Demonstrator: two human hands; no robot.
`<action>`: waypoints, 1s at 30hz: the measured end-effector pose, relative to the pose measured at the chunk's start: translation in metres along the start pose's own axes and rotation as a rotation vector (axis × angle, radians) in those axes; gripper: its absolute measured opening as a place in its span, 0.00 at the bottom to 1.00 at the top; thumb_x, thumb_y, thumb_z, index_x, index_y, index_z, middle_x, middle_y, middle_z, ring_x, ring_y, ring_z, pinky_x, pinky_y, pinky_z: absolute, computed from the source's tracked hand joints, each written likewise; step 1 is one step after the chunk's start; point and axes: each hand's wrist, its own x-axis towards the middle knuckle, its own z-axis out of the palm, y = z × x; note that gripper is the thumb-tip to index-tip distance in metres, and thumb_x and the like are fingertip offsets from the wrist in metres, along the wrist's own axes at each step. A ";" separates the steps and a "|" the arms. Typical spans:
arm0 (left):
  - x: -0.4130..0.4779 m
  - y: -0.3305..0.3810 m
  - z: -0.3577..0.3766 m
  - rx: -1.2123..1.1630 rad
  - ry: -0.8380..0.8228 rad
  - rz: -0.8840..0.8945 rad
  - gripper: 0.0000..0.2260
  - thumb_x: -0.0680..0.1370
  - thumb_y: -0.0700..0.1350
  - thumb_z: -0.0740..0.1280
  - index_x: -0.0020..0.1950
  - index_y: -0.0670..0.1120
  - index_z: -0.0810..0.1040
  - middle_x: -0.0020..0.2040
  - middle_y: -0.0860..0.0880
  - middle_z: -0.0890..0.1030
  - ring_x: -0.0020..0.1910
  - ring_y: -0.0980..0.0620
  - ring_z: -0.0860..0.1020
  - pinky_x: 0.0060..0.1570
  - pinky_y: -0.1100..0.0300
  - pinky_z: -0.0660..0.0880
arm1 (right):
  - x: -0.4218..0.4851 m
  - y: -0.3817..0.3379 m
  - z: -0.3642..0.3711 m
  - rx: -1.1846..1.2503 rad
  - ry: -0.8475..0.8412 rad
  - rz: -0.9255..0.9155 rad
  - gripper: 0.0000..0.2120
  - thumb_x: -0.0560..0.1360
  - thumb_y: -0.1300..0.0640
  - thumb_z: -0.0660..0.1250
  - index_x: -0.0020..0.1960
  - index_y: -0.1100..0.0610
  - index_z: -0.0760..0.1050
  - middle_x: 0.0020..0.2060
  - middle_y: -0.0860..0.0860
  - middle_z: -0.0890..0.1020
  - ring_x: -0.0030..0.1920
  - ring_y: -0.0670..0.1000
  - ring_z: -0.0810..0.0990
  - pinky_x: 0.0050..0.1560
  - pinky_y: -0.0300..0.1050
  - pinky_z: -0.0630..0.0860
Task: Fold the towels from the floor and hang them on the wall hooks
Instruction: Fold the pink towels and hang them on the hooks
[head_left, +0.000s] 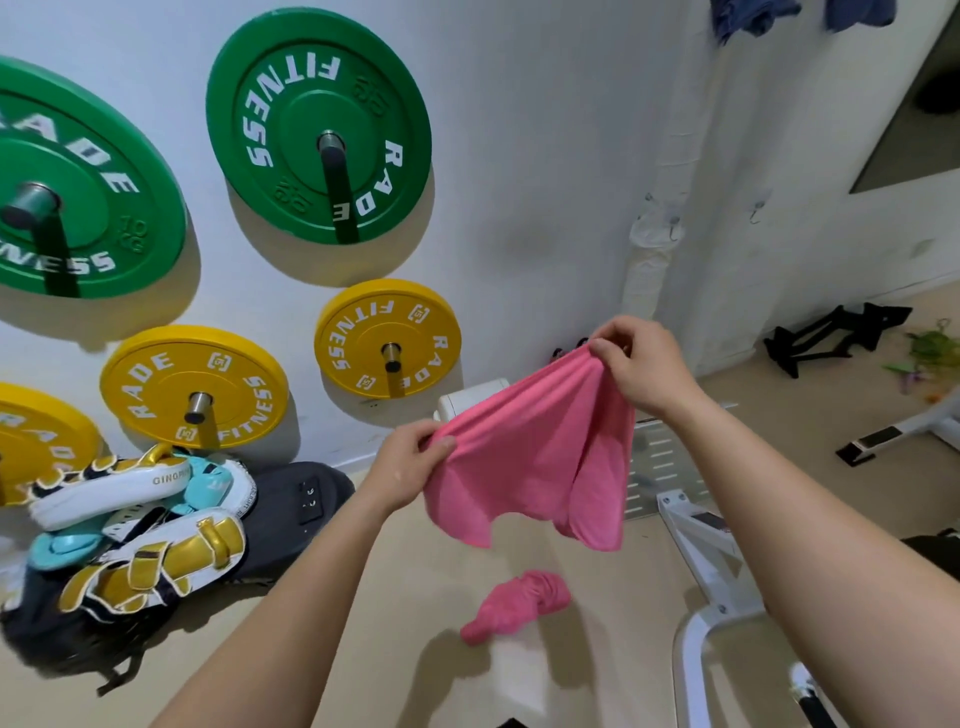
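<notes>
A pink towel (535, 457) hangs in the air between my hands. My left hand (410, 462) pinches its lower left corner. My right hand (641, 364) pinches the upper right corner, higher and nearer the wall. The cloth sags in loose folds below both grips. A second pink towel (519, 605) lies crumpled on the floor under it. Two small wall hooks (675, 228) (756, 210) sit on the white wall to the upper right, both bare. Blue towels (748, 15) hang at the top edge.
Green weight plates (317, 124) and yellow weight plates (387, 338) hang on pegs on the wall at left. Boxing pads and a dark bag (135, 525) are piled on the floor below. A white bench frame (711, 587) stands at right, a black stand (831, 338) behind it.
</notes>
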 end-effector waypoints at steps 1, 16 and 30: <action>0.003 0.001 -0.007 -0.017 0.018 0.006 0.05 0.80 0.46 0.68 0.44 0.52 0.81 0.39 0.50 0.81 0.41 0.49 0.78 0.42 0.54 0.71 | -0.002 0.006 0.002 -0.022 -0.028 0.023 0.04 0.76 0.60 0.69 0.45 0.57 0.82 0.40 0.50 0.84 0.44 0.50 0.81 0.49 0.44 0.75; 0.047 0.063 0.030 -0.121 0.072 0.129 0.10 0.71 0.41 0.75 0.40 0.54 0.76 0.36 0.56 0.79 0.35 0.61 0.76 0.39 0.64 0.70 | -0.010 0.004 0.066 0.202 -0.301 0.079 0.08 0.70 0.60 0.75 0.40 0.47 0.82 0.33 0.43 0.82 0.34 0.42 0.76 0.42 0.44 0.75; 0.059 0.023 -0.024 -0.014 0.201 0.052 0.05 0.73 0.41 0.74 0.44 0.45 0.79 0.41 0.50 0.81 0.44 0.51 0.78 0.44 0.56 0.73 | -0.045 0.072 0.080 -0.145 -0.450 0.300 0.14 0.66 0.68 0.66 0.35 0.49 0.80 0.35 0.51 0.84 0.39 0.52 0.81 0.41 0.47 0.78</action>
